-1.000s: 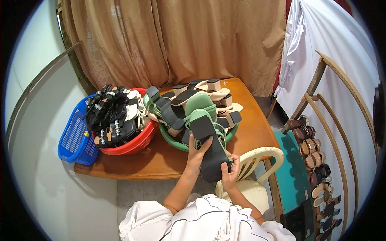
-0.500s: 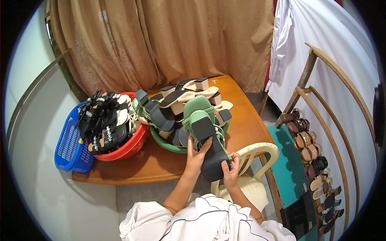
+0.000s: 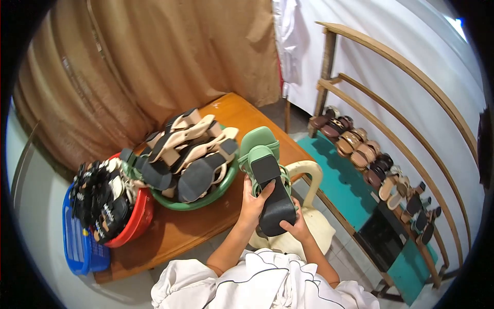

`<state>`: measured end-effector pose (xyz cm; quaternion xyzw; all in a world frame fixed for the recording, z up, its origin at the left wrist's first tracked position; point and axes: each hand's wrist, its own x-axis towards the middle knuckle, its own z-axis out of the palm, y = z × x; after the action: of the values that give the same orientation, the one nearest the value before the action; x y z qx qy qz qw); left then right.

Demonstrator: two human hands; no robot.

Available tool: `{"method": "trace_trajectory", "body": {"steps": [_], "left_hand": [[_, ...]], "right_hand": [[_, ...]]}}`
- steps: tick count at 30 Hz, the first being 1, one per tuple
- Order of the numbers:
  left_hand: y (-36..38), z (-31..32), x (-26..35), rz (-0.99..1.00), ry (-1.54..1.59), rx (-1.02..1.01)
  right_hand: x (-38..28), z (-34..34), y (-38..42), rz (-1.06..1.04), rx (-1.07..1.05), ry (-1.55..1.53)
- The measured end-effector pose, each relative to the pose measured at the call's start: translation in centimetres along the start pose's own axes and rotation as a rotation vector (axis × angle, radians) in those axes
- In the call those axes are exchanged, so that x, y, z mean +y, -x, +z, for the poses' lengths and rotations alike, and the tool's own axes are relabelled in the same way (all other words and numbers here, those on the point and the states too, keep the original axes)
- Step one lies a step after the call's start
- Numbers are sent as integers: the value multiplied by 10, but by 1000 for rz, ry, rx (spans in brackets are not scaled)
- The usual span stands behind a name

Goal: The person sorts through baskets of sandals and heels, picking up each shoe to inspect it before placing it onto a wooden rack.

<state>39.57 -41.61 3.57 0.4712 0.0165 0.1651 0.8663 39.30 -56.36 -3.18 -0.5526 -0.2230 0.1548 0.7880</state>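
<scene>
A pair of green heeled sandals [image 3: 260,141] with black soles is held together between my two hands, soles partly facing me. My left hand [image 3: 253,202] is closed round their left side, thumb on the dark sole. Lower down, my right hand [image 3: 297,222] grips the toe end from the right, thumb against the sole. To the left of the sandals, a green basin [image 3: 191,206] holds beige and black heeled sandals [image 3: 198,177] in a heap on the wooden table.
A red basket [image 3: 140,221] and a blue basket [image 3: 77,252] with black and white sandals stand at the left. A cream plastic chair [image 3: 311,226] is behind my right hand. At the right, a teal-topped wooden rack [image 3: 345,190] bears rows of sandals.
The view has turned to the right, so the table and basins appear further left and more of the rack shows. Both hands still hold the green sandals, now apart from the basin in view.
</scene>
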Motion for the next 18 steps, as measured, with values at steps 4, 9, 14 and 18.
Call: {"method": "trace_trajectory", "body": {"steps": [4,9,14,18], "left_hand": [[3,48,-14,-140,20,-108],[8,98,-55,-349,41,-221],[22,152,-103,-513,23,-411],[39,190,-145,-552,-128,-686]], "right_hand": [[-17,-19,25,-12,178,-57],[-27,-54,61,-55,424,-78],[-41,-90,108,-133,649,-111],[-37,-130,158,-202,823,-164]]}}
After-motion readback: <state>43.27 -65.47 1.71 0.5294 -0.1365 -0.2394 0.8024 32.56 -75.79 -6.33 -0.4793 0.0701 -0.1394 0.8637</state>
